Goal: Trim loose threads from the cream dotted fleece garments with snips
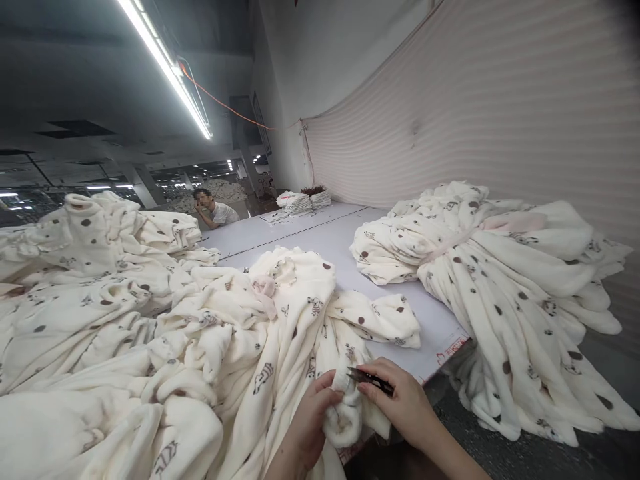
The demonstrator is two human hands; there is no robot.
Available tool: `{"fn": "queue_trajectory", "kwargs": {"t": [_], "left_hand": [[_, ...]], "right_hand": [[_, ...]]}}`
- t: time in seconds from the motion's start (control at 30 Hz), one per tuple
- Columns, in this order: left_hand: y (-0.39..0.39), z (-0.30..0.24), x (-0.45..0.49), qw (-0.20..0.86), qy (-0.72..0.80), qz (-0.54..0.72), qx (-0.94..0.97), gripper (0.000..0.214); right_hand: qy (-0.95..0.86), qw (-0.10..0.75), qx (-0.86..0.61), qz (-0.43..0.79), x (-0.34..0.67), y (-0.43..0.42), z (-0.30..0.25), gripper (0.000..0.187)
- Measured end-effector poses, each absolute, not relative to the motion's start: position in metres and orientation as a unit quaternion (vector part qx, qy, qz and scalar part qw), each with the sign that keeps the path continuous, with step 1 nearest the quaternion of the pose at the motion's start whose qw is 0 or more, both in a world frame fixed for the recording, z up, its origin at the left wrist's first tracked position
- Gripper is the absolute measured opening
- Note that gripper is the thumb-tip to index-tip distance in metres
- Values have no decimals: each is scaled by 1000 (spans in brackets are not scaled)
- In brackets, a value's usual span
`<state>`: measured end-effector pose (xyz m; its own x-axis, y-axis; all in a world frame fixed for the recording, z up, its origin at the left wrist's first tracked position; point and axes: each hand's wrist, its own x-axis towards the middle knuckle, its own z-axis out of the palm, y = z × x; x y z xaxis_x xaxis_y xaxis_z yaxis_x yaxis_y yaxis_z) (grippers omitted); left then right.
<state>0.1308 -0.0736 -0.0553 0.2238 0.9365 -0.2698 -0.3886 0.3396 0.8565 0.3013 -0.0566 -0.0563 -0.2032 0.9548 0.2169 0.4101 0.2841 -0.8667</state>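
Note:
My left hand grips the cuff end of a cream fleece garment printed with dark spots and small animal figures. The fluffy opening of that cuff faces me. In my right hand is a pair of dark thread snips, held with the fingers closed round it. Its pointed tips reach left and touch or nearly touch the fabric beside my left thumb. Whether a thread lies between the blades is too small to tell.
Heaped fleece garments cover the left of the pale table. A tied bundle hangs over its right edge. Folded white stacks lie at the far end. Another person leans at the far side. A striped cloth hangs behind.

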Motion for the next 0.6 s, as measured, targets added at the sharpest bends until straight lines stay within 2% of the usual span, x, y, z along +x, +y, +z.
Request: {"fn": "queue_trajectory", "kwargs": {"t": [0.1, 0.23, 0.37, 0.43, 0.53, 0.6], "left_hand": [[-73, -53, 127, 696, 420, 462, 354, 27], [-66, -43, 104, 588, 503, 502, 384, 27], [-56, -33, 81, 537, 505, 558, 382, 40], [-52, -32, 75, 528, 483, 581, 389, 37], [-55, -35, 72, 498, 477, 584, 428, 20], [-62, -37, 74, 471, 501, 506, 521, 11]], "right_hand": [[-688, 419, -481, 347, 303, -53, -61, 23], [-635, 455, -484, 395, 324, -46, -84, 26], [-660, 376, -533, 373, 342, -53, -116, 38], [-702, 328, -547, 317, 342, -59, -126, 46], [-725, 303, -565, 252, 339, -59, -130, 34], [-690, 348, -578, 262, 339, -50, -128, 20]]}}
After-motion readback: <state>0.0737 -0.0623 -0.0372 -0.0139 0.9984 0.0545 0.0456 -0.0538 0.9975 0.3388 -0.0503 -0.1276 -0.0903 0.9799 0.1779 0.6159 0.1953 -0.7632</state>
